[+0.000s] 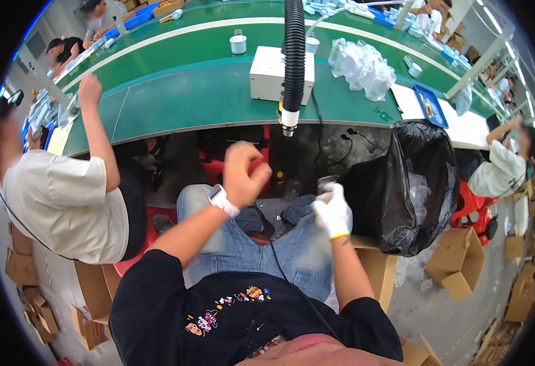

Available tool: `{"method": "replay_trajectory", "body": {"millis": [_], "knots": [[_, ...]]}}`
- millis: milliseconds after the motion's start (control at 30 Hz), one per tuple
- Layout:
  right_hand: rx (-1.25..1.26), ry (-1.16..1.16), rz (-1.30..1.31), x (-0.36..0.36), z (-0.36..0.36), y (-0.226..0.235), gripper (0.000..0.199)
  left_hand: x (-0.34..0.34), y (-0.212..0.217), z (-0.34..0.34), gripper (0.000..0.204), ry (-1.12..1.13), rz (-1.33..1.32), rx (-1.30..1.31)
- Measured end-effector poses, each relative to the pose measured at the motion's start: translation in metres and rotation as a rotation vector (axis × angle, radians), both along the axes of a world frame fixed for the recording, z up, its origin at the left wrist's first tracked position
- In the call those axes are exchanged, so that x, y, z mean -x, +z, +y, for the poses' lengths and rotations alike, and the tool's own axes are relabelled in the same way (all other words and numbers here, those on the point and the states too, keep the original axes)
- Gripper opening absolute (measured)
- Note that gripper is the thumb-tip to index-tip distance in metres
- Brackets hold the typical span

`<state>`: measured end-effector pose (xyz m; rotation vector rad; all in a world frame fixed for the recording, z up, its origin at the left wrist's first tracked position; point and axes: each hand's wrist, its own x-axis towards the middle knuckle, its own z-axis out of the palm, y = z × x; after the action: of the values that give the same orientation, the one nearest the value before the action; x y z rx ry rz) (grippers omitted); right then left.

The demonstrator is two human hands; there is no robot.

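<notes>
Head view, looking down at a seated person's lap in front of a green conveyor bench (206,97).

Held item: a small clear object (327,183), apparently transparent plastic or glass, stands out of the top of the right hand (333,212). Its long axis runs roughly upright in the picture, pointing away from the person toward the bench edge. Only its upper end shows; it looks greyish, see-through and somewhat blurred, so its exact shape cannot be told. It lies above the right knee, just left of a black rubbish bag (413,183).

Right hand: it wears a white glove with a yellow cuff, and the fingers are curled closed around the lower part of the clear object.

Left hand: the left hand (243,174) is bare, with a white wristwatch (221,200) on the wrist. It is raised above the lap with the fingers bunched together into a loose fist; whether anything is pinched inside cannot be told. The two hands are apart, the left higher in the picture.

Surroundings: a black ribbed hose (293,55) hangs down over the bench with a pale nozzle at its tip, in front of a cream box (268,73). A heap of clear plastic bags (362,64) lies on the belt. A co-worker in a pale shirt (66,201) sits at the left, one arm lifted to the bench.
</notes>
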<state>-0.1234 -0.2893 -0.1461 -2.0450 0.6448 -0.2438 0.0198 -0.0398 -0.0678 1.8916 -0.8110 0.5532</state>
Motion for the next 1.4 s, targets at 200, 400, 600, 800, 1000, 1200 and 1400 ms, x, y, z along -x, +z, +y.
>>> {"method": "replay_trajectory", "body": {"millis": [200, 400, 600, 800, 1000, 1200, 1400], "knots": [[0.192, -0.305, 0.045, -0.006, -0.073, -0.063, 0.037, -0.174, 0.026, 0.074, 0.035, 0.594, -0.249, -0.251], [0.312, -0.264, 0.178, 0.004, -0.063, -0.064, 0.042, -0.225, -0.005, 0.096, 0.047, 0.800, 0.157, -0.654], [0.499, -0.131, 0.220, 0.013, -0.067, -0.059, 0.046, -0.215, 0.006, 0.084, 0.050, 0.807, 0.269, -0.685], [0.375, -0.214, 0.218, -0.004, -0.065, -0.048, 0.045, -0.217, 0.008, 0.086, 0.051, 0.815, 0.263, -0.695], [0.377, -0.129, 0.250, -0.004, -0.084, -0.078, 0.059, -0.216, 0.010, 0.085, 0.052, 0.798, 0.284, -0.698], [0.428, -0.131, 0.145, -0.001, -0.085, -0.088, 0.069, -0.221, 0.000, 0.090, 0.061, 0.843, 0.268, -0.745], [0.241, -0.226, 0.221, -0.002, -0.078, -0.061, 0.066, -0.228, 0.000, 0.077, 0.072, 0.822, 0.343, -0.858]]}}
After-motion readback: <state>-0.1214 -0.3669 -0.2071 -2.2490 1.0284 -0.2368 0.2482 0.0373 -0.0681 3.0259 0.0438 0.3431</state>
